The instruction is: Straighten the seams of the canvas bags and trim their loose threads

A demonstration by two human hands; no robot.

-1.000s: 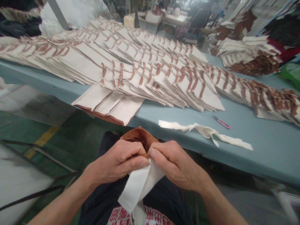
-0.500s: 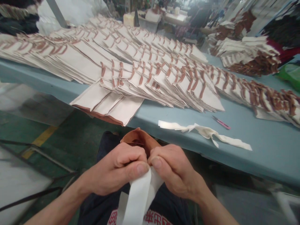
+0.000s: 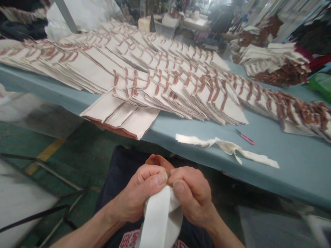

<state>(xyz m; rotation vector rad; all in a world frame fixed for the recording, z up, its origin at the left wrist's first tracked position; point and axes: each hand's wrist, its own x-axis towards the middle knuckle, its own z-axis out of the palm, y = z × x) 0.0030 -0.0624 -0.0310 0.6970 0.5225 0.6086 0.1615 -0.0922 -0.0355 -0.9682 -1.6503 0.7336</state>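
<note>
Above my lap, both hands are closed side by side on a fabric piece (image 3: 155, 220) with a white side hanging toward me and a brown part (image 3: 159, 162) showing beyond the fingers. My left hand (image 3: 146, 189) pinches it, thumb on top. My right hand (image 3: 192, 193) grips it close beside, the thumbs nearly meeting. The fingertips and the fabric between them are partly hidden. At the table edge, a flat white panel with brown trim (image 3: 116, 117) overhangs slightly. To the right on the table lie crumpled white fabric strips (image 3: 227, 146) and small pink-handled thread snips (image 3: 245, 137).
Rows of overlapping white panels with brown trim (image 3: 165, 82) cover much of the blue table (image 3: 289, 144). A pile of white and brown pieces (image 3: 274, 62) sits at the back right, near a green bag (image 3: 320, 84). A metal frame (image 3: 59, 182) stands low at left.
Both hands have moved slightly toward my body with the fabric. Less of its brown part shows beyond the fingers. The things on the table look the same.
</note>
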